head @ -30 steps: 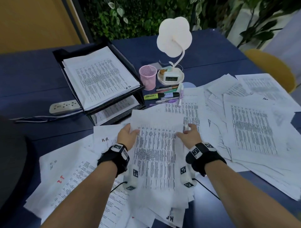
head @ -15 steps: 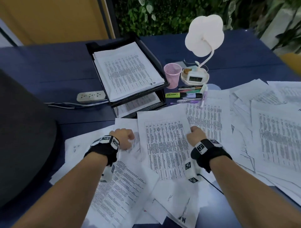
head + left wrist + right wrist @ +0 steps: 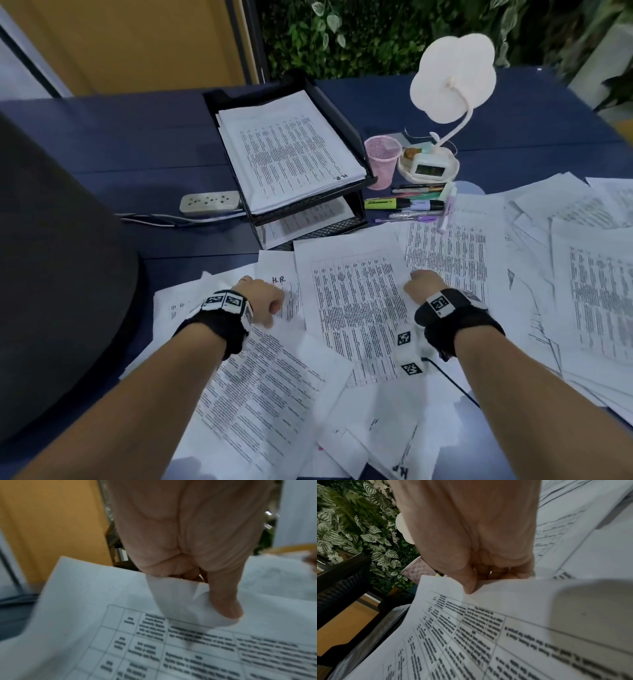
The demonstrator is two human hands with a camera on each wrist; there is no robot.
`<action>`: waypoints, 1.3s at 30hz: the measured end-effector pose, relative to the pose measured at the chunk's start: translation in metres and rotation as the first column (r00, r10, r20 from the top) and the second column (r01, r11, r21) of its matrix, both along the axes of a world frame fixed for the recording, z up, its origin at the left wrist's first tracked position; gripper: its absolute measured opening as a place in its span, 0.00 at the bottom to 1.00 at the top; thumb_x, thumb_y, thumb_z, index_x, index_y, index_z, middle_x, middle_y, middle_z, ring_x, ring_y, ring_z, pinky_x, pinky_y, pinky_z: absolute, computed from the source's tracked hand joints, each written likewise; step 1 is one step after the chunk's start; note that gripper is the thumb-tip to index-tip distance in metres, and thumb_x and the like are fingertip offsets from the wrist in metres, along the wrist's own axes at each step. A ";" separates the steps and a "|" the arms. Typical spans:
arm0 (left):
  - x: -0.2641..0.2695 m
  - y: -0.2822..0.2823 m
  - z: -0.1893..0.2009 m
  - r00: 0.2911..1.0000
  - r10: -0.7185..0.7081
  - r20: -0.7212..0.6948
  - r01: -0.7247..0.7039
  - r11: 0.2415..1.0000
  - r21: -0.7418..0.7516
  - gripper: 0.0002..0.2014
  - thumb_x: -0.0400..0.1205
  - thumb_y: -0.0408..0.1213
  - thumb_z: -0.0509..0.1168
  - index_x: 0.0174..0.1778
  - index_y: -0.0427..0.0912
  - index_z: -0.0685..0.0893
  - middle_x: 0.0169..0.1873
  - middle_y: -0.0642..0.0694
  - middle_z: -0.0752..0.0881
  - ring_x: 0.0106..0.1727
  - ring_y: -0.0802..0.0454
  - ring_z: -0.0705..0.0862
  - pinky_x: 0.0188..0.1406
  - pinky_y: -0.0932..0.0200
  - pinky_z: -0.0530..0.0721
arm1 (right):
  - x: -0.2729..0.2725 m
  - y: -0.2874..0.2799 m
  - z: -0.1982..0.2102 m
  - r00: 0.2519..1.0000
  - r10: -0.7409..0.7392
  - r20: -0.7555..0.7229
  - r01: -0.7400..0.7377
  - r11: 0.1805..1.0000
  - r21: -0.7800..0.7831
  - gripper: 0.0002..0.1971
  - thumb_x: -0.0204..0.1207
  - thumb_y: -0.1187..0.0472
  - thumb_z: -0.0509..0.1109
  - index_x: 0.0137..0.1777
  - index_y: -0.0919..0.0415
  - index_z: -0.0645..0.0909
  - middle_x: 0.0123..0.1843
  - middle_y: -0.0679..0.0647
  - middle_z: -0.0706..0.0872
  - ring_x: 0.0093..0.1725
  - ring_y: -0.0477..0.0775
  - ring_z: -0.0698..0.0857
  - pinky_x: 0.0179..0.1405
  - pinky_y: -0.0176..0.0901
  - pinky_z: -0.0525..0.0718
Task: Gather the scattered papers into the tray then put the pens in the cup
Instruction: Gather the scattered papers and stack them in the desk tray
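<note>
Printed papers (image 3: 582, 291) lie scattered over the near and right part of the blue table. My right hand (image 3: 421, 286) grips the right edge of the central printed sheets (image 3: 356, 301); in the right wrist view the thumb (image 3: 469, 586) presses on top with the fingers curled under. My left hand (image 3: 263, 301) pinches the top edge of another printed sheet (image 3: 120, 642) at the left of the pile. The black two-tier tray (image 3: 363, 150) at the back holds a stack of papers. To its right stands the empty pink mesh cup (image 3: 382, 161), with several pens and highlighters (image 3: 411, 205) lying in front of it.
A white flower-shaped lamp (image 3: 452, 78) with a small clock base stands right of the cup. A power strip (image 3: 209, 202) with cables lies left of the tray. A large dark rounded object (image 3: 51, 274) fills the left side. Plants line the back wall.
My left hand has let go of the central sheets' left edge and moved left onto another sheet. My right hand keeps its grip. The central sheets now lie lower and flatter.
</note>
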State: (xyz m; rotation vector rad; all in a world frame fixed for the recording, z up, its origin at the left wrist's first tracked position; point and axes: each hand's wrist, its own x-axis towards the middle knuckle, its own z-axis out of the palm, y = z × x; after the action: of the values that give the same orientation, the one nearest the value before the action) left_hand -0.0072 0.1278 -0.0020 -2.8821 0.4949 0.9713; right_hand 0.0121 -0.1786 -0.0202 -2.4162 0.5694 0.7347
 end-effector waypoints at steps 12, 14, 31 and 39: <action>0.024 -0.016 -0.002 0.846 0.532 0.045 -0.460 0.769 -0.444 0.14 0.85 0.37 0.61 0.65 0.36 0.76 0.62 0.38 0.81 0.58 0.40 0.80 0.50 0.58 0.75 | -0.015 -0.023 0.001 0.992 -0.112 0.052 0.101 0.978 0.181 0.15 0.79 0.69 0.58 0.62 0.65 0.80 0.59 0.63 0.84 0.50 0.60 0.81 0.45 0.42 0.75; 0.021 -0.015 -0.009 0.778 0.627 0.020 -0.542 0.688 -0.483 0.15 0.85 0.37 0.61 0.65 0.34 0.75 0.62 0.35 0.81 0.59 0.39 0.80 0.49 0.58 0.72 | -0.014 -0.024 0.000 0.992 -0.116 0.048 0.106 0.978 0.178 0.15 0.80 0.69 0.58 0.64 0.66 0.79 0.61 0.63 0.83 0.51 0.60 0.80 0.46 0.42 0.74; 0.008 -0.036 -0.029 0.876 0.468 0.119 -0.401 0.842 -0.361 0.16 0.82 0.32 0.56 0.65 0.38 0.80 0.60 0.33 0.78 0.61 0.35 0.79 0.59 0.49 0.78 | -0.010 -0.019 0.002 0.993 -0.119 0.024 0.115 0.985 0.125 0.24 0.82 0.67 0.61 0.77 0.70 0.65 0.76 0.65 0.71 0.72 0.65 0.74 0.67 0.49 0.73; -0.008 0.022 -0.023 0.530 0.815 0.234 -0.775 0.578 -0.257 0.23 0.79 0.42 0.60 0.71 0.47 0.68 0.70 0.38 0.71 0.71 0.36 0.70 0.69 0.40 0.70 | -0.006 -0.008 0.016 1.000 -0.001 0.004 0.001 0.996 0.090 0.23 0.81 0.72 0.56 0.76 0.67 0.65 0.75 0.62 0.72 0.72 0.63 0.74 0.63 0.44 0.73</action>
State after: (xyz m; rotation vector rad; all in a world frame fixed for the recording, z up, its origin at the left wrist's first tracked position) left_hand -0.0147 0.1493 -0.0245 -3.2769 -0.9442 0.4302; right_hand 0.0058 -0.1869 -0.0038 -2.3338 0.5248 0.7385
